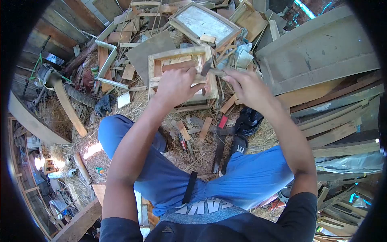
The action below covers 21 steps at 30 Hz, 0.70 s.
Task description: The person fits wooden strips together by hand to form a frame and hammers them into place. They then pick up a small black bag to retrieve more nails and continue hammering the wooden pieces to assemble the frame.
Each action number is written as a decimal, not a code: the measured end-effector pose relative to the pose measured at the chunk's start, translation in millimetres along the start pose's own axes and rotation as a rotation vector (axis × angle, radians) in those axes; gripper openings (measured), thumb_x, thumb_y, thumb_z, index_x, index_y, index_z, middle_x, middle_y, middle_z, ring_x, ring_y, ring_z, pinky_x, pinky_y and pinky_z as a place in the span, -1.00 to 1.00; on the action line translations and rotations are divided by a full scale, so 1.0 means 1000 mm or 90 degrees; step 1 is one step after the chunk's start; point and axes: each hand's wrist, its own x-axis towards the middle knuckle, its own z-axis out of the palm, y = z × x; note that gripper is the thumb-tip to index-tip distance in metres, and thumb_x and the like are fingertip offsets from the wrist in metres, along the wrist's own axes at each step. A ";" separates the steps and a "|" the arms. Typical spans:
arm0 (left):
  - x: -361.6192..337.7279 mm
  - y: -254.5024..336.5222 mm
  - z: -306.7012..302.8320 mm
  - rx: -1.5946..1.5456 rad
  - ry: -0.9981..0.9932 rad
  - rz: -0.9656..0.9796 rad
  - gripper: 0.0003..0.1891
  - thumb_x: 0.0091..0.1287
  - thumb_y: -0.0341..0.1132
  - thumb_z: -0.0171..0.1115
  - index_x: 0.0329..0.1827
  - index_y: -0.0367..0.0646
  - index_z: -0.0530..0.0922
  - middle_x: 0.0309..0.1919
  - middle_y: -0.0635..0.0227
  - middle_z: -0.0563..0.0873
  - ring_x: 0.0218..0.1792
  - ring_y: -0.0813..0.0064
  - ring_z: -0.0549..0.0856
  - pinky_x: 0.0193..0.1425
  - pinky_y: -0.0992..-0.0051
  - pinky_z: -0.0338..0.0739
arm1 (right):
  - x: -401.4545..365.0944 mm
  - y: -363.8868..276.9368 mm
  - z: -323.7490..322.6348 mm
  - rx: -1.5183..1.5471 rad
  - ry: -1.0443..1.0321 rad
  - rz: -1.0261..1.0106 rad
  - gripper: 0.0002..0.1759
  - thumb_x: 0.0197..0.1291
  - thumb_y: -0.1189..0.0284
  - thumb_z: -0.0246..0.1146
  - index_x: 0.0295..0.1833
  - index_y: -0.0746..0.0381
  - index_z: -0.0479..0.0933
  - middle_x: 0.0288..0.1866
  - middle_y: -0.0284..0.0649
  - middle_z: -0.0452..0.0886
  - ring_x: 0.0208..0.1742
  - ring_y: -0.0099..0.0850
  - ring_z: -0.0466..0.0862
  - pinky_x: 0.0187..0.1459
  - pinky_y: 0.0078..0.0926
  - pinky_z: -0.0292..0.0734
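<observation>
My right hand (246, 84) grips one hammer (207, 67), probably head-heavy, best held low on its handle (217, 72). My left hand (176, 84) is over one wooden frame (177, 52) in front of me; I can't tell its grip. That frame should be light, stiff, best held by its rails (151, 72); a second, paned frame (201, 22) lies beyond.

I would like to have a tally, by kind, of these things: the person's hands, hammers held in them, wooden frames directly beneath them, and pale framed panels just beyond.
Hands: 2 (left hand, right hand)
Hammer: 1, in the right hand
Wooden frame beneath the hands: 1
Pale framed panel beyond: 1
Total: 5
</observation>
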 end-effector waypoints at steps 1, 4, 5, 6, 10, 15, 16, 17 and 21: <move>0.002 0.002 -0.003 0.004 0.004 0.005 -0.45 0.30 0.19 0.38 -0.28 -0.25 0.66 -0.40 0.12 0.77 -0.37 0.03 0.80 -0.30 0.13 0.66 | 0.003 -0.002 -0.003 -0.121 -0.115 0.068 -0.72 0.46 0.46 0.23 0.20 0.24 0.68 -0.15 0.09 0.77 -0.21 -0.02 0.81 -0.17 -0.15 0.67; 0.002 0.003 -0.009 0.024 -0.016 -0.004 -0.46 0.30 0.17 0.39 -0.28 -0.25 0.66 -0.39 0.12 0.77 -0.36 0.03 0.80 -0.30 0.12 0.66 | 0.014 -0.011 -0.008 -0.134 -0.184 0.120 -0.72 0.48 0.46 0.22 0.22 0.24 0.66 -0.22 0.10 0.75 -0.27 -0.03 0.81 -0.20 -0.11 0.68; 0.002 0.002 -0.009 0.028 -0.039 -0.012 -0.47 0.29 0.16 0.40 -0.28 -0.25 0.66 -0.39 0.11 0.77 -0.36 0.03 0.80 -0.30 0.12 0.66 | 0.016 -0.025 -0.009 -0.049 -0.076 0.158 -0.70 0.49 0.40 0.22 0.23 0.22 0.66 -0.22 0.11 0.74 -0.26 0.02 0.79 -0.18 -0.06 0.67; 0.000 0.003 -0.007 0.033 -0.059 -0.016 -0.48 0.29 0.14 0.41 -0.28 -0.25 0.66 -0.39 0.11 0.77 -0.36 0.03 0.80 -0.30 0.12 0.67 | 0.016 -0.034 -0.009 0.033 0.034 0.195 -0.68 0.49 0.35 0.22 0.24 0.21 0.66 -0.23 0.13 0.74 -0.25 0.07 0.77 -0.16 -0.01 0.66; 0.004 0.000 -0.006 -0.010 0.024 0.021 -0.49 0.29 0.13 0.41 -0.27 -0.25 0.66 -0.41 0.10 0.77 -0.36 0.03 0.80 -0.29 0.11 0.67 | 0.006 -0.005 0.000 -0.198 -0.216 0.109 -0.68 0.54 0.36 0.18 0.26 0.24 0.65 -0.15 0.06 0.78 -0.22 -0.21 0.84 -0.20 -0.27 0.68; -0.002 0.001 -0.001 0.014 -0.070 -0.044 -0.50 0.29 0.12 0.41 -0.21 -0.25 0.66 -0.35 0.10 0.77 -0.28 0.03 0.79 -0.21 0.12 0.67 | 0.019 -0.034 -0.010 0.049 0.107 0.077 -0.65 0.56 0.28 0.15 0.23 0.26 0.65 -0.12 0.11 0.76 -0.24 0.03 0.79 -0.15 -0.12 0.67; 0.000 -0.001 -0.001 0.009 -0.026 -0.001 -0.49 0.31 0.14 0.39 -0.24 -0.25 0.66 -0.37 0.09 0.78 -0.33 0.04 0.81 -0.27 0.11 0.68 | 0.007 -0.018 -0.004 0.047 0.110 0.075 -0.65 0.56 0.28 0.15 0.23 0.26 0.65 -0.12 0.11 0.76 -0.24 0.03 0.79 -0.15 -0.12 0.67; 0.002 -0.001 -0.002 0.014 -0.021 0.005 -0.49 0.31 0.14 0.39 -0.24 -0.25 0.66 -0.37 0.09 0.78 -0.33 0.04 0.81 -0.27 0.11 0.68 | -0.004 0.000 0.003 -0.063 -0.048 0.106 -0.64 0.57 0.28 0.15 0.25 0.25 0.65 -0.15 0.08 0.77 -0.30 -0.10 0.78 -0.17 -0.23 0.66; 0.005 -0.004 -0.003 0.008 0.002 0.015 -0.46 0.30 0.17 0.38 -0.26 -0.25 0.65 -0.37 0.09 0.77 -0.34 0.02 0.80 -0.27 0.11 0.68 | 0.022 -0.027 -0.010 -0.090 -0.091 0.134 -0.65 0.55 0.28 0.16 0.24 0.23 0.66 -0.27 0.14 0.73 -0.33 -0.05 0.77 -0.19 -0.19 0.64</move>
